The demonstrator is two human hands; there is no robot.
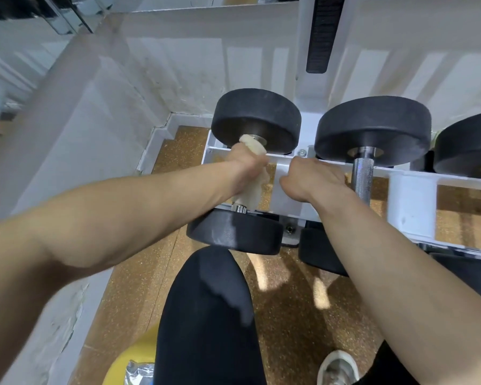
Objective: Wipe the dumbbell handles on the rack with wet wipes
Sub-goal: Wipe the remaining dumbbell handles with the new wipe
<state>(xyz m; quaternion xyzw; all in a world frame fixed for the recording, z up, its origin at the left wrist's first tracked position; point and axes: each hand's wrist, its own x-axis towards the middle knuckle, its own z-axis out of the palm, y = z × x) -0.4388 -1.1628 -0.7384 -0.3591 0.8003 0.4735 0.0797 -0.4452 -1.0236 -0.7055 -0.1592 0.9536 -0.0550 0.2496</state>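
The wet wipe [254, 187] is being gripped round the dumbbell handle [239, 208] by the left hand [246, 162] at the left end of the rack [411, 195] — whether the right hand [308, 176] is holding anything cannot be told — hard twisting could roll the weight off.

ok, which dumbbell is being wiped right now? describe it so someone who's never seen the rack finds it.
Find the white rack in the room corner. On it, take the leftmost dumbbell, nearest the side wall. Its handle is wrapped in a pale wet wipe gripped by the left hand, while the neighbouring dumbbell shows a bare knurled steel handle.
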